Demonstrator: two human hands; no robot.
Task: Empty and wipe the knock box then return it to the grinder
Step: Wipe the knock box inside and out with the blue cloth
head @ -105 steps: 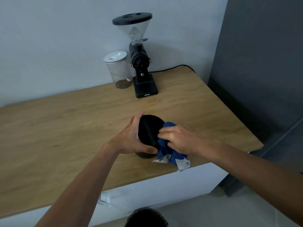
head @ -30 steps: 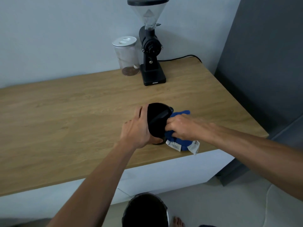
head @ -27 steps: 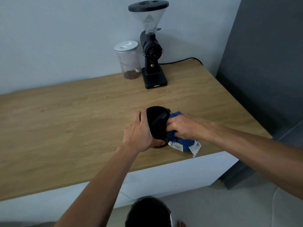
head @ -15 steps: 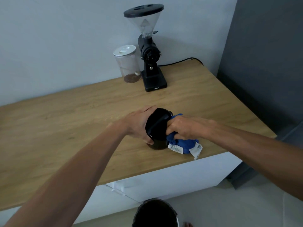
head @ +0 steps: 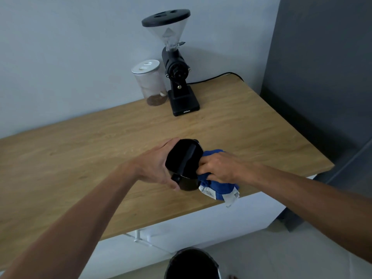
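Note:
The round black knock box (head: 184, 162), with a bar across its mouth, is tilted on the wooden counter (head: 80, 150) near the front edge. My left hand (head: 155, 165) grips its left side. My right hand (head: 218, 167) presses a blue cloth (head: 218, 188) with a white label against the box's right side. The black grinder (head: 177, 77) with a clear hopper stands at the back of the counter by the wall.
A clear jar (head: 150, 85) with a white lid and some coffee at its bottom stands left of the grinder. The grinder's black cable (head: 219, 76) runs right along the wall. A dark bin (head: 192, 263) sits on the floor below the counter edge. A grey panel (head: 322, 77) borders the right.
My left hand has shifted its hold round the knock box, from behind it to over its left side. My right hand keeps the cloth against the box's right side.

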